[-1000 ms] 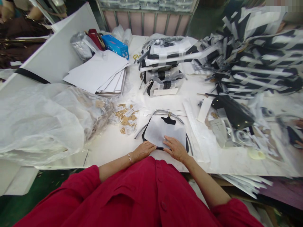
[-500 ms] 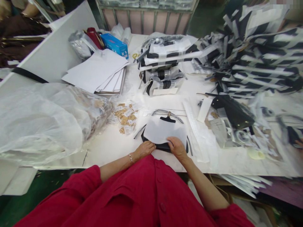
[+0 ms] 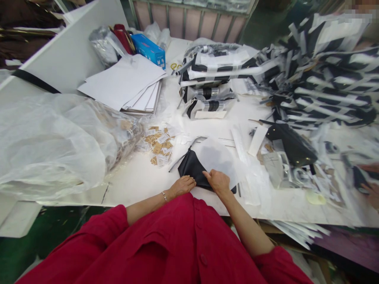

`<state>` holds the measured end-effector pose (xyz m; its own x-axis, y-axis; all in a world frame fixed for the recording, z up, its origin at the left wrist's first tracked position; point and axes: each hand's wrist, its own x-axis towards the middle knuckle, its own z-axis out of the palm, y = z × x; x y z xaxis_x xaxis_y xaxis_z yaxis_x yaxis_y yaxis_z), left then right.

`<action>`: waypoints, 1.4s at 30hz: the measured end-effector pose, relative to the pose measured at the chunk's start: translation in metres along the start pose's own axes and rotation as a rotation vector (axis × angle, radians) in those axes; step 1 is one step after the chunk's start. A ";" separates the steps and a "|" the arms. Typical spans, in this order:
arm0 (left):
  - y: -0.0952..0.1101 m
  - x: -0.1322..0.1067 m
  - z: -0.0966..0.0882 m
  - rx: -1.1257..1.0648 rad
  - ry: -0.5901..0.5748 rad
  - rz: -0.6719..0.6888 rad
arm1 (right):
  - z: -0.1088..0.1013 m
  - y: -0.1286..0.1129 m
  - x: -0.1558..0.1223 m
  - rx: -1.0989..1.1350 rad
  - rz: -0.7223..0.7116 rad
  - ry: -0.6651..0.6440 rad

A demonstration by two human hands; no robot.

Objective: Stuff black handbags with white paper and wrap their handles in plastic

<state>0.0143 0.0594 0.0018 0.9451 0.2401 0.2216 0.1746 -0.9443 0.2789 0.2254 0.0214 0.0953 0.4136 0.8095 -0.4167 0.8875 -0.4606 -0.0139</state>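
A small black handbag (image 3: 191,167) lies on the table right in front of me. A thin white sheet (image 3: 217,157) covers its right part, and its left part is bare. My left hand (image 3: 182,185), a bracelet on its wrist, holds the near left edge of the handbag with its fingers together. My right hand (image 3: 218,180) is closed in a pinch on the near edge of the sheet; the fingertips are partly hidden. Behind the handbag a thin grey wrapped strap (image 3: 195,141) curves over the table.
Brown tags (image 3: 160,145) lie to the left, beside a large clear plastic bag (image 3: 59,146). White sheets (image 3: 127,81) are stacked farther back, near a blue box (image 3: 149,49). Wrapped bags (image 3: 219,67) stand ahead; more are piled right. Another person's hand (image 3: 372,191) shows at far right.
My right hand has drawn the white sheet rightward, baring the handbag's left part. A black tab with a gold fitting at the top is no longer visible. My left hand has stayed put.
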 end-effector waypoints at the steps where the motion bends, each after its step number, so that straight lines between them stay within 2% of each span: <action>1: 0.000 0.000 0.000 -0.004 -0.003 -0.002 | -0.001 -0.003 0.004 -0.004 0.026 -0.026; 6: -0.001 0.000 0.001 -0.043 -0.030 0.000 | -0.009 -0.012 0.020 0.019 0.081 -0.148; 10: -0.002 -0.001 0.004 -0.067 -0.009 0.014 | -0.011 -0.014 0.020 0.025 0.007 -0.192; 14: -0.001 -0.002 0.004 -0.064 0.005 0.009 | -0.012 -0.018 0.015 -0.029 -0.036 -0.150; 17: -0.001 -0.002 0.003 -0.069 -0.001 0.000 | -0.014 -0.014 0.009 0.015 -0.055 -0.116; 22: 0.000 0.001 -0.001 -0.043 0.009 0.015 | -0.015 0.011 0.000 -0.007 -0.134 0.135; 26: 0.002 0.010 -0.011 -0.022 -0.093 -0.021 | -0.008 0.012 0.001 -0.120 -0.143 0.056; 31: 0.012 0.028 -0.029 0.032 -0.234 -0.088 | -0.003 -0.003 0.006 -0.231 -0.189 0.055; 35: 0.019 0.039 -0.035 0.033 -0.243 -0.130 | -0.003 -0.007 0.006 -0.235 -0.197 0.035; 38: 0.022 0.043 -0.034 0.040 -0.240 -0.145 | -0.002 -0.006 0.007 -0.252 -0.217 0.067; 42: 0.022 0.043 -0.033 0.043 -0.234 -0.158 | -0.006 0.013 0.009 -0.225 -0.252 0.104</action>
<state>0.0493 0.0562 0.0481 0.9422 0.3320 -0.0444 0.3321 -0.9091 0.2514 0.2420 0.0246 0.0966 0.1845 0.9256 -0.3305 0.9820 -0.1596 0.1010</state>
